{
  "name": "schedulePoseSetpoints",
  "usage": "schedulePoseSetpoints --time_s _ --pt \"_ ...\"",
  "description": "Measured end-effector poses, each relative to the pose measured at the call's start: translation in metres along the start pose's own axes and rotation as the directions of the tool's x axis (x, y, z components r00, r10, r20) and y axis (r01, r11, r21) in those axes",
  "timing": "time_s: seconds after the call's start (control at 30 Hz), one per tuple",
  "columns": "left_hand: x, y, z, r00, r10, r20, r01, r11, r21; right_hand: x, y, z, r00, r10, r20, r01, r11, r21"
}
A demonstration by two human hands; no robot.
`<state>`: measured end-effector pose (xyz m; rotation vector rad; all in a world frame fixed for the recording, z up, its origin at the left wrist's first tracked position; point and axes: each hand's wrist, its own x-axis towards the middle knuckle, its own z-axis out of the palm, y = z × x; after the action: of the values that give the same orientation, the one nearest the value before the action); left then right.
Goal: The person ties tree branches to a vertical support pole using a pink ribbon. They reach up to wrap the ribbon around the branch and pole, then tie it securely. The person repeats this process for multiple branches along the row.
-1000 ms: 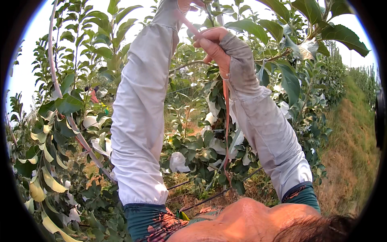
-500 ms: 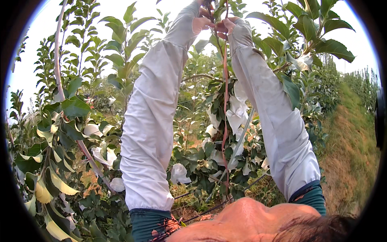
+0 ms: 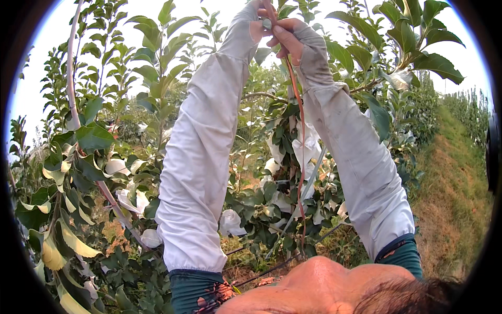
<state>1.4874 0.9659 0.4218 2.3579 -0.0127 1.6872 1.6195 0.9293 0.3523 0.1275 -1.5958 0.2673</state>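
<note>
Both my arms, in pale sleeves, reach up to the top of the view. My right hand (image 3: 291, 40) is closed, its thumb and fingers pinching a long, flat reddish-brown tape (image 3: 300, 118). The tape's loose length hangs between my forearms down to the low foliage. Close beside it, my left hand (image 3: 256, 30) is closed near the upper part of the tape and a small leaf (image 3: 267, 24). What its fingers grip is partly hidden. Below the hands, a slim tree trunk (image 3: 292, 123) stands behind the tape.
White bags (image 3: 231, 223) hang among the leaves. A leafy branch (image 3: 400, 65) juts in at the upper right, and a bare leaning stem (image 3: 73, 99) rises on the left. A pale slanting strip (image 3: 308, 186) and a dark hose (image 3: 272, 271) lie lower down. A grassy lane (image 3: 444, 193) runs right.
My right hand has turned and moved slightly left and down, closer to my left hand. The tape's upper end now crosses in front of the fingers, and its hanging length has swung right.
</note>
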Motion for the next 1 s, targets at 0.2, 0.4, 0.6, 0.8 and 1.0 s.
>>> schedulePoseSetpoints --time_s 0.2,0.4,0.6,0.8,1.0 --pt "0.001 0.0 0.003 0.999 -0.012 0.033 0.013 0.999 -0.044 0.03 0.008 -0.002 0.998 0.044 -0.036 -0.027 0.926 0.377" --pt "-0.002 0.002 0.003 0.998 -0.041 0.058 0.045 0.996 -0.077 0.025 0.008 -0.005 0.967 -0.162 -0.198 0.169 0.986 0.014" --pt "-0.008 0.001 0.008 0.996 -0.058 0.07 0.066 0.99 -0.122 0.001 -0.013 0.012 0.974 -0.225 0.035 0.219 0.967 0.134" --pt "-0.008 0.0 0.013 0.999 -0.041 -0.009 0.04 0.994 -0.098 0.025 -0.002 0.012 0.99 -0.027 -0.141 0.08 0.921 0.381" --pt "-0.001 -0.014 0.006 0.997 0.027 -0.077 -0.029 0.999 -0.02 0.037 0.023 0.005 0.94 -0.289 -0.181 0.285 0.957 -0.048"
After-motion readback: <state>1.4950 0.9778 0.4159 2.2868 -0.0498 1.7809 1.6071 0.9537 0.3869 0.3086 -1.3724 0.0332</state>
